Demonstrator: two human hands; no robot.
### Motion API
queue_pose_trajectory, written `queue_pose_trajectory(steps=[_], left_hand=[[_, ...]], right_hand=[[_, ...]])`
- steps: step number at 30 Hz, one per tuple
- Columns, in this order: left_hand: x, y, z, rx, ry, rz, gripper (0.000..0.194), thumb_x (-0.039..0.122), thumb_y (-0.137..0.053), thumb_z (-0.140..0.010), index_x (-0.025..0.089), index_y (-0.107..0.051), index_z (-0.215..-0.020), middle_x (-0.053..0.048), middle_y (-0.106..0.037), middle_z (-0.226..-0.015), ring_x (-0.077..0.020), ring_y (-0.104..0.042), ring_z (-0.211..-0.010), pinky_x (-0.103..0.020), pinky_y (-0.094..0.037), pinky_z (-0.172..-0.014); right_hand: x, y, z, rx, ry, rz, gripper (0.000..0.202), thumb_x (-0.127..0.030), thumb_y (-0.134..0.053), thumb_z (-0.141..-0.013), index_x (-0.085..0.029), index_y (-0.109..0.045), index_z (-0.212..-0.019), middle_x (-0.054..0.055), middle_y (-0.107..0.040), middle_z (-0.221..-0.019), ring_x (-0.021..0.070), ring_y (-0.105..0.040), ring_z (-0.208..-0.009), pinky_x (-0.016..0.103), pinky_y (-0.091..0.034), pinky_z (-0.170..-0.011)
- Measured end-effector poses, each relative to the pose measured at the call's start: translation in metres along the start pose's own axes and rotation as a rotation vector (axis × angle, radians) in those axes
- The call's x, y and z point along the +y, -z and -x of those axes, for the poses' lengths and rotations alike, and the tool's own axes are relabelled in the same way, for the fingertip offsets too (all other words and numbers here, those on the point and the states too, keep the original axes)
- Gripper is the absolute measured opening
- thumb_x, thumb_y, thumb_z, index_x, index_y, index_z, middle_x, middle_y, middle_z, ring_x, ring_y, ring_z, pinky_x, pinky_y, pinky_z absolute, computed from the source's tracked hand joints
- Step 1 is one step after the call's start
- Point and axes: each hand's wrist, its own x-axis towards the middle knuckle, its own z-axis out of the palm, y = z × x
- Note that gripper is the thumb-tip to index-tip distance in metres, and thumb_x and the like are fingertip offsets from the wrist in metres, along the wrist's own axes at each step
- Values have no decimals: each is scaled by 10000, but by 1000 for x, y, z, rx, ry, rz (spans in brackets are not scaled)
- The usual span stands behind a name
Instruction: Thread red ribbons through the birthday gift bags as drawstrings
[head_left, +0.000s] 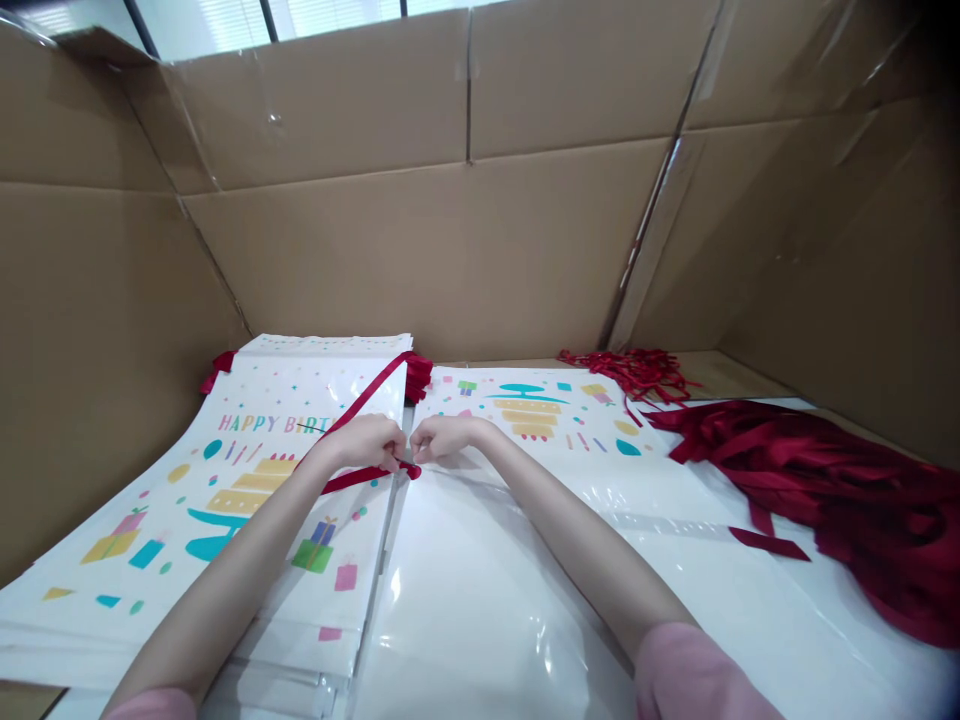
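Note:
My left hand point(375, 442) is closed on a dark red ribbon point(356, 480). The ribbon loops up past the wrist to the edge of a stack of printed bags point(247, 560). Close beside it, my right hand point(444, 438) pinches at the same ribbon, its fingertips almost against the left. A short ribbon end pokes out below the two hands. The stack on the left bears a "HAPPY BIRTHDAY" print, partly covered by my left forearm. Under my right arm lies another glossy white bag point(465, 580), with its cake print upside down at the far end.
Tall cardboard walls point(420, 260) enclose the work surface at the back and sides. A large heap of wide red ribbons point(810, 490) lies at the right. Behind it sits a tangle of thin red strips point(637, 375). Red ribbon bunches point(418, 378) stick out beside the left stack.

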Motion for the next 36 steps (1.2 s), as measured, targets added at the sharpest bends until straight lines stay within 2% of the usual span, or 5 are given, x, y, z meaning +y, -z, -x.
queue_pose_trajectory(steps=[6, 13, 17, 29, 36], left_hand=[[16, -7, -4, 80, 2, -5, 62, 257, -637, -674, 200, -654, -693, 3, -633, -659, -147, -540, -623, -230, -278, -517], [-24, 15, 13, -43, 122, 104, 97, 236, -595, -646, 184, -636, -717, 14, -643, -673, -133, -553, -624, -204, -343, -542], [-37, 24, 22, -34, 141, 146, 105, 253, -550, -682, 183, -617, -723, 10, -643, -659, -134, -570, -617, -205, -367, -557], [5, -2, -1, 28, -29, 126, 60, 228, -574, -720, 186, -616, -722, 9, -638, -673, -136, -565, -641, -206, -354, -571], [-18, 16, 13, -19, 75, 152, 106, 240, -566, -684, 174, -628, -740, 5, -631, -677, -135, -560, -627, -205, -369, -555]], right_hand=[[-3, 2, 2, 10, -19, 34, 164, -196, -528, -752, -145, -644, -857, -17, -540, -698, 97, -451, -627, 199, -349, -587], [1, 1, 2, 0, -23, -39, 104, -162, -524, -717, -152, -613, -770, -25, -517, -678, 92, -458, -624, 191, -350, -566], [1, 1, 2, 5, -26, -40, 95, -184, -521, -726, -145, -601, -760, -18, -521, -672, 96, -461, -623, 195, -356, -569], [0, 1, 0, 7, -41, 44, 137, -202, -528, -731, -147, -623, -811, -17, -525, -680, 103, -448, -620, 202, -338, -561], [-3, 3, 4, -3, -40, -37, 87, -184, -524, -720, -150, -598, -751, -22, -516, -681, 97, -452, -632, 194, -343, -575]])
